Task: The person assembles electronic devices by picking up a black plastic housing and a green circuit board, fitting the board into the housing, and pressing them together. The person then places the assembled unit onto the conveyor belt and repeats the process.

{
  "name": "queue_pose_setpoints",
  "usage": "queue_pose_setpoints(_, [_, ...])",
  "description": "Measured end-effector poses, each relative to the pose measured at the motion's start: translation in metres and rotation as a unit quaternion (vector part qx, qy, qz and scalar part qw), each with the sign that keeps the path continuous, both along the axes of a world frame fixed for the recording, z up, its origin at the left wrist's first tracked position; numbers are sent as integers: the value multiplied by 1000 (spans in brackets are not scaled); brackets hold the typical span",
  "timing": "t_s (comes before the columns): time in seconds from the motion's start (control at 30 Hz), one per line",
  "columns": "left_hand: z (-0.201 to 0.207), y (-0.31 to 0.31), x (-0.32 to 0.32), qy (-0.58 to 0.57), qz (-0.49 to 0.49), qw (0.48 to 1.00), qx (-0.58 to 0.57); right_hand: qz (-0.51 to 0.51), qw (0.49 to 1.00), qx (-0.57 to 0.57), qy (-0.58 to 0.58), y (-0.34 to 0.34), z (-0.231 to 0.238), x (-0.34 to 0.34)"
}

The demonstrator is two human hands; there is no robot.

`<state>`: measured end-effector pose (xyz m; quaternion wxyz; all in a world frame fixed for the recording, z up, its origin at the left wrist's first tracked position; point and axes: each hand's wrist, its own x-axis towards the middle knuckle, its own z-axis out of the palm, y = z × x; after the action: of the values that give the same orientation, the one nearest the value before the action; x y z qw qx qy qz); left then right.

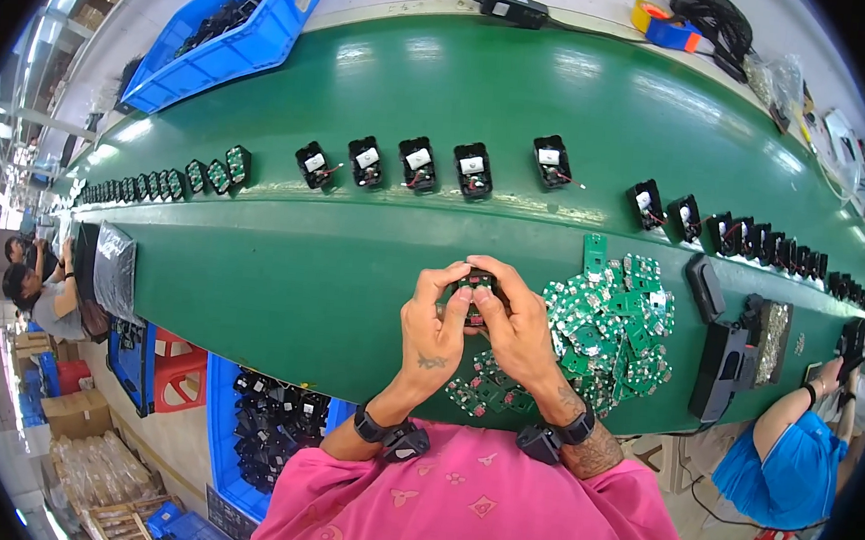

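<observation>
Over the near part of the green bench, my left hand [433, 322] and my right hand [519, 326] grip a small black plastic housing with a green circuit board [474, 284] in it. Both thumbs press on the board's face while the fingers wrap round the housing's sides, hiding much of it. Right beside my right hand lies a loose heap of green circuit boards [614, 323], some reaching under that forearm. Beyond my hands stands a spaced row of open black housings [473, 170], each with a white part and thin wires inside.
More housings line the bench both ways; those at left show green boards [237, 164]. A blue crate [196, 68] sits far left, another with black parts [220, 436] below the near edge. Right are a black device [722, 366] and a co-worker's blue clothing [775, 470].
</observation>
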<state>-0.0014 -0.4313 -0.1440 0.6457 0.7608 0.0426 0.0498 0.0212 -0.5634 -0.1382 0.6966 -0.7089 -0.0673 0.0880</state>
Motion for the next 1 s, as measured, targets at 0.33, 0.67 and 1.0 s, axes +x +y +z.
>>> queue_pose_setpoints(0.33, [12,61,22,165,78,968,-172,59,997,-15,56,22,1,7])
queue_pose_setpoints(0.67, [14,182,56,149,80,726,-666,66,993,-64,72,-10,-21,-2])
queue_pose_setpoints(1.0, [-13,226,109,28,267,954,-135,87,988,-97,86,-11,-17,-3])
